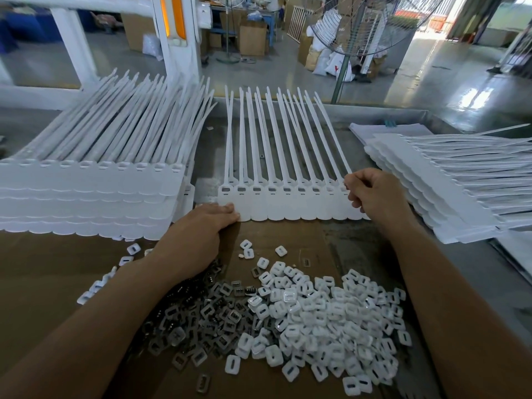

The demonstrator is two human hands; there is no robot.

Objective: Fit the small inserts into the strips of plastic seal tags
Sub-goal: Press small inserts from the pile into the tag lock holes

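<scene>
A strip of white plastic seal tags (290, 207) lies flat in the middle of the table, tails pointing away from me. Its row of square sockets holds small inserts. My left hand (198, 234) lies with straight fingers on the strip's near left corner. My right hand (371, 194) is at the strip's right end with fingers curled; what it pinches is hidden. In front of me lies a heap of white plastic inserts (322, 321) and, to its left, a heap of small metal inserts (201, 321), both on brown cardboard (57, 283).
A tall stack of tag strips (95, 191) stands at the left. Another fanned stack (449, 180) lies at the right. The metal table edge (374, 110) runs behind; beyond it are a standing fan (359, 24), boxes and a white frame.
</scene>
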